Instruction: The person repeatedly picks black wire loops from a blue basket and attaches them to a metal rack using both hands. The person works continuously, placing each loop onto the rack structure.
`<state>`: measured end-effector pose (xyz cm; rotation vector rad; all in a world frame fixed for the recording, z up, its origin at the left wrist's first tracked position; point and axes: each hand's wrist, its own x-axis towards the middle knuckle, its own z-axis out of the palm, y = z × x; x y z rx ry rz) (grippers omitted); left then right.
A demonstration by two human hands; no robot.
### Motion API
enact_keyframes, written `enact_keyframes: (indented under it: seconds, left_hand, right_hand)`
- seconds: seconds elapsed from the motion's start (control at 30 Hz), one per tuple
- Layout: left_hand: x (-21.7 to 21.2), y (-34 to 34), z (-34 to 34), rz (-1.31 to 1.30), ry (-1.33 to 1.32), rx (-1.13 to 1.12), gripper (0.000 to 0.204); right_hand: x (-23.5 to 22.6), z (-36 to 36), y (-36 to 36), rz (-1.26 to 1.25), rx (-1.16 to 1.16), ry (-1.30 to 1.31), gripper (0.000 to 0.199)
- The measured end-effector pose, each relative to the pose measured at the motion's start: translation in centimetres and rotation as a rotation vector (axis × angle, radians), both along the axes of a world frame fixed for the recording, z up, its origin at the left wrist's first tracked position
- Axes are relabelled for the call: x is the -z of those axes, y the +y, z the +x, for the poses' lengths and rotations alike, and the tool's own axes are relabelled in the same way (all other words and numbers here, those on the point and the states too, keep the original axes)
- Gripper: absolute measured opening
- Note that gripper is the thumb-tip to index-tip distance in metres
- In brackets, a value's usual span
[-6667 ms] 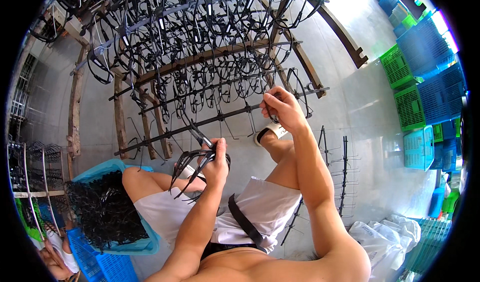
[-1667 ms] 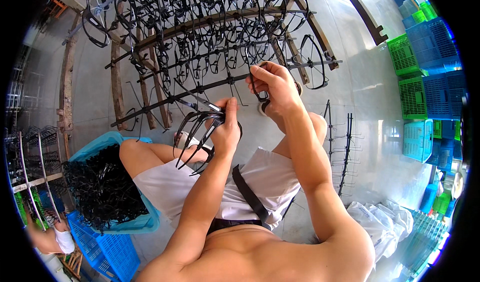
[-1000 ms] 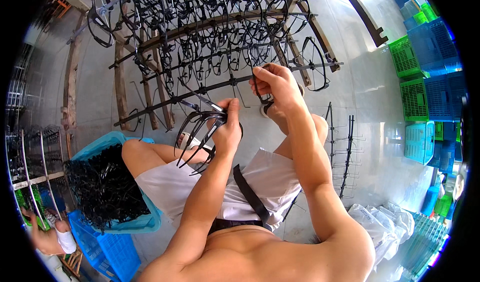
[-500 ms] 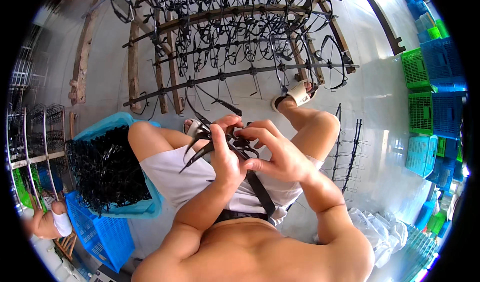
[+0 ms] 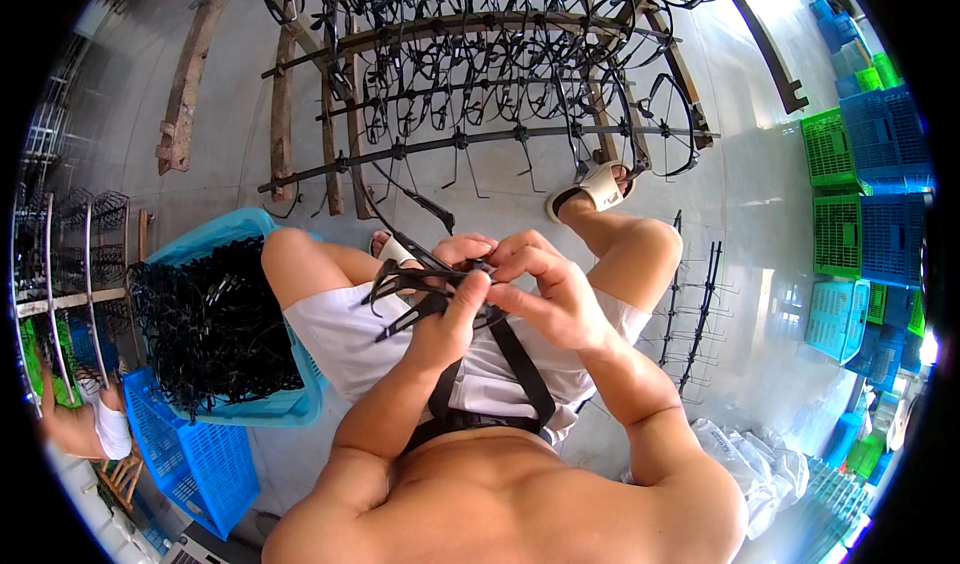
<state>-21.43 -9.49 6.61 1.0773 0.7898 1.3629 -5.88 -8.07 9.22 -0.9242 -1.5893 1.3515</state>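
Over my lap, my left hand (image 5: 450, 309) is closed around several black plastic glasses frames (image 5: 405, 282), whose curved arms fan out to the left. The fingers of my right hand (image 5: 555, 294) pinch at the same bunch from the right, close to my left thumb. What sits between the fingertips is mostly hidden. One long arm of the bunch points up toward the front bar (image 5: 400, 151) of a rack. Similar black frames (image 5: 668, 114) hang on that bar at its right end and thickly on the bars behind.
Left of my knee stands a teal bin (image 5: 300, 414) heaped with black frames (image 5: 215, 334), and a blue crate (image 5: 190, 464) beside it. Hooked bars (image 5: 705, 314) lie right of my leg. Stacked crates (image 5: 838, 234) line the right; a plastic bag (image 5: 755, 474) lies nearer. Another person (image 5: 85, 429) is far left.
Both hands have drawn closer together, the right fingers now pinching tighter at the bunch. The held frames have turned slightly. The whole view has shifted a little, with the rack appearing higher.
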Motion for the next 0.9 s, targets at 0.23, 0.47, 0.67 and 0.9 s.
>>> enact_keyframes:
  seconds: [0.23, 0.47, 0.67, 0.9]
  left_hand:
    - [0.9, -2.2, -1.8, 0.030, 0.483, -0.162, 0.051]
    - [1.3, -1.9, -3.1, 0.334, 1.088, -0.315, 0.041]
    - [1.2, -5.6, -3.1, -0.599, -0.008, -0.053, 0.010]
    - [2.6, -0.5, -2.9, -0.491, -0.602, -0.128, 0.017]
  right_hand:
    - [-0.8, 1.4, -0.8, -0.878, -0.083, 0.542, 0.019]
    - [-2.6, 2.6, -0.1, -1.249, -0.355, 0.600, 0.038]
    - [-5.2, 5.2, 4.2, -0.340, 0.049, 0.976, 0.027]
    - [0.4, -1.3, 14.0, -0.586, 0.286, 0.522, 0.021]
